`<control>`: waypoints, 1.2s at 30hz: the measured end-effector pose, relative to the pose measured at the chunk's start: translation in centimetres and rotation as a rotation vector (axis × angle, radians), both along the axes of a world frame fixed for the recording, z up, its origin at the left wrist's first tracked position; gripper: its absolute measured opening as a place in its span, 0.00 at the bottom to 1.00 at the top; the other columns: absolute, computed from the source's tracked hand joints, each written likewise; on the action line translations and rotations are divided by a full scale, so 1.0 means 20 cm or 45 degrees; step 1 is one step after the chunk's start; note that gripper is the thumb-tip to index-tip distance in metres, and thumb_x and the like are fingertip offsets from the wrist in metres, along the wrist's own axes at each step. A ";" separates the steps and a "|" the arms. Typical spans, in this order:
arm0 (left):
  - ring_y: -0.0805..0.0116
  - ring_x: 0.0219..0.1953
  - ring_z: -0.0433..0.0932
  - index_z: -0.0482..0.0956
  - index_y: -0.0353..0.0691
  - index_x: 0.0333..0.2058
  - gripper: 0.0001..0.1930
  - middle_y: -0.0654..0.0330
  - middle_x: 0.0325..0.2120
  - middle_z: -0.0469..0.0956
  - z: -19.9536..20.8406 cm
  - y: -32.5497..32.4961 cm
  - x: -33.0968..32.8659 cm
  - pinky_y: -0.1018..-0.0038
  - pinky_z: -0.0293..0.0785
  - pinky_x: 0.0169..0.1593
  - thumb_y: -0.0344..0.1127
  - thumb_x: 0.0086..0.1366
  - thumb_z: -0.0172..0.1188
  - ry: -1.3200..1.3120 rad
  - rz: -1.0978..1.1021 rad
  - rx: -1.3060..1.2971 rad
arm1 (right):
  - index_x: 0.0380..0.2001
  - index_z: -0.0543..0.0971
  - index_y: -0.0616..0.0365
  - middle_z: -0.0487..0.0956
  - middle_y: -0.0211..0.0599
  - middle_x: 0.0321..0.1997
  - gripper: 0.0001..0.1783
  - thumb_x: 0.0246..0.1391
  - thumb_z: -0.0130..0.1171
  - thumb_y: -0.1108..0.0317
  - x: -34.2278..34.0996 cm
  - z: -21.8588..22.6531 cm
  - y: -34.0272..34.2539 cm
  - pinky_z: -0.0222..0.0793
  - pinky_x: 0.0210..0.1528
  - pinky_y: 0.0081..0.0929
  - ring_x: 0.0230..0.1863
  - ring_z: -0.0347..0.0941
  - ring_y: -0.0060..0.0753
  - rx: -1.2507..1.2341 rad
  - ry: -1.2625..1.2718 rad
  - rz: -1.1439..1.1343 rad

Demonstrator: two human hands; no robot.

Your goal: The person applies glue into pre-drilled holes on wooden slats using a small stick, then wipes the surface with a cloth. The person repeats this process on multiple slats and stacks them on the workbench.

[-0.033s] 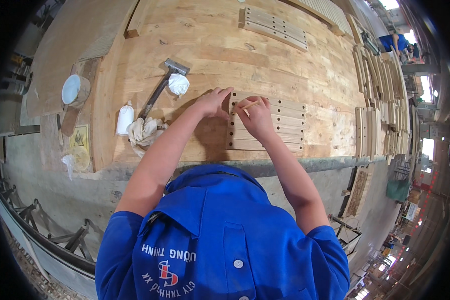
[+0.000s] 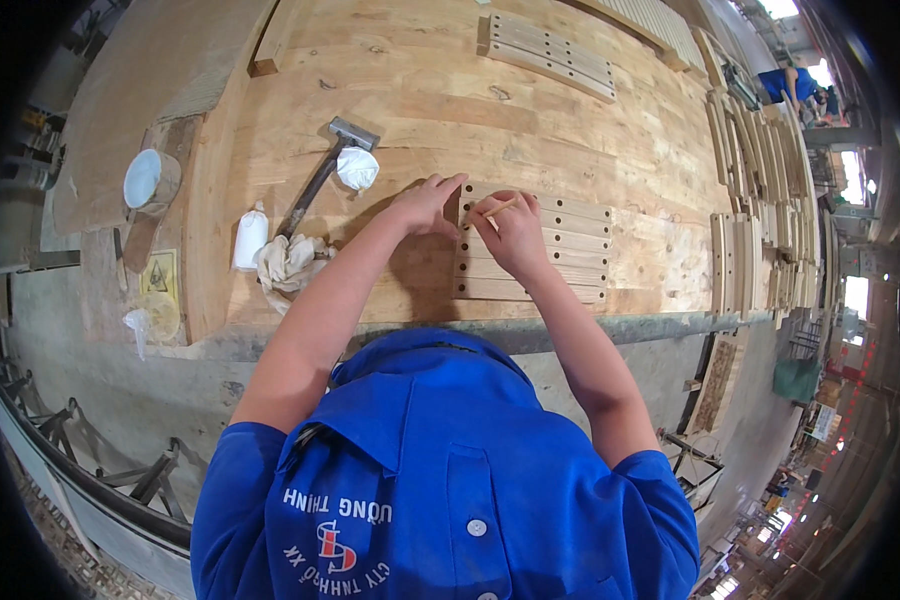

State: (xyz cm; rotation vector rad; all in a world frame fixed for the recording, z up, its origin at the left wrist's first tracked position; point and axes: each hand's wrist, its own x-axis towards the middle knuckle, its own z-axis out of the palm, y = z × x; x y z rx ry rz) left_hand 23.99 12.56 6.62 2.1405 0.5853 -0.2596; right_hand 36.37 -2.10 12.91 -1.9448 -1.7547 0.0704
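Several pale wooden slats with dark round holes lie side by side as a panel [image 2: 535, 270] on the workbench in front of me. My left hand [image 2: 430, 207] rests at the panel's left edge, thumb and fingers apart, touching the far left corner. Over the panel's left part, my right hand [image 2: 515, 237] pinches a thin wooden stick [image 2: 501, 208], pencil-like in size. The stick slants toward the left row of holes. Its lower tip is partly hidden by my fingers, so contact with the wood is unclear.
Left of the panel lie a hammer [image 2: 315, 188], a white round-topped item [image 2: 357, 169], a white bottle [image 2: 251, 238] and a crumpled cloth [image 2: 288, 262]. A white tub [image 2: 144, 180] stands farther left. More drilled slats [image 2: 550, 58] lie at the back; stacked wooden pieces [image 2: 735, 262] line the right.
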 end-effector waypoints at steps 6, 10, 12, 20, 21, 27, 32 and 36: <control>0.49 0.59 0.67 0.48 0.51 0.69 0.59 0.47 0.59 0.63 -0.01 0.02 0.02 0.60 0.67 0.60 0.47 0.42 0.76 -0.069 0.025 0.009 | 0.30 0.80 0.51 0.80 0.33 0.31 0.04 0.53 0.62 0.64 0.01 0.00 0.05 0.57 0.60 0.53 0.44 0.73 0.40 -0.123 -0.180 0.021; 0.49 0.60 0.67 0.48 0.52 0.69 0.58 0.48 0.59 0.64 0.01 0.03 0.02 0.60 0.67 0.60 0.46 0.42 0.77 0.006 0.043 0.005 | 0.30 0.80 0.52 0.80 0.34 0.30 0.05 0.54 0.61 0.64 0.03 0.00 0.09 0.57 0.60 0.52 0.43 0.73 0.41 -0.194 0.012 -0.068; 0.49 0.60 0.67 0.49 0.53 0.69 0.58 0.49 0.59 0.64 0.01 0.02 0.03 0.60 0.67 0.60 0.46 0.42 0.77 0.011 0.041 0.005 | 0.31 0.80 0.52 0.81 0.34 0.30 0.06 0.53 0.61 0.62 0.04 0.00 0.08 0.56 0.60 0.55 0.46 0.74 0.40 -0.171 -0.059 -0.024; 0.50 0.60 0.67 0.49 0.53 0.69 0.59 0.50 0.59 0.63 -0.05 0.03 0.03 0.61 0.68 0.60 0.48 0.41 0.78 -0.014 0.027 -0.009 | 0.32 0.81 0.50 0.81 0.33 0.31 0.05 0.54 0.60 0.64 0.05 -0.03 0.05 0.55 0.61 0.54 0.46 0.74 0.42 -0.093 0.054 -0.059; 0.51 0.60 0.67 0.49 0.53 0.69 0.59 0.50 0.59 0.63 -0.05 0.03 0.03 0.61 0.68 0.60 0.48 0.41 0.78 -0.054 0.032 -0.007 | 0.32 0.81 0.50 0.81 0.33 0.31 0.05 0.54 0.60 0.64 0.04 -0.03 0.04 0.55 0.62 0.54 0.46 0.74 0.42 -0.098 -0.015 -0.063; 0.51 0.60 0.67 0.48 0.52 0.69 0.59 0.49 0.60 0.62 -0.03 0.03 0.04 0.61 0.68 0.60 0.46 0.42 0.78 0.003 0.025 0.007 | 0.30 0.80 0.50 0.81 0.33 0.31 0.04 0.54 0.60 0.64 0.04 -0.02 0.01 0.55 0.61 0.54 0.48 0.74 0.41 -0.050 0.092 -0.100; 0.51 0.60 0.67 0.48 0.51 0.69 0.60 0.48 0.60 0.62 0.00 0.02 0.03 0.60 0.68 0.60 0.47 0.42 0.78 0.031 0.030 0.022 | 0.30 0.80 0.50 0.81 0.32 0.31 0.04 0.54 0.61 0.63 0.03 -0.02 -0.01 0.56 0.59 0.52 0.47 0.74 0.40 -0.082 0.030 -0.122; 0.49 0.63 0.64 0.45 0.50 0.70 0.63 0.47 0.62 0.59 0.01 0.01 0.02 0.59 0.66 0.62 0.50 0.40 0.79 -0.006 -0.004 0.056 | 0.29 0.79 0.49 0.81 0.31 0.32 0.04 0.53 0.62 0.64 0.05 0.02 -0.04 0.57 0.58 0.51 0.47 0.74 0.40 -0.009 0.110 -0.189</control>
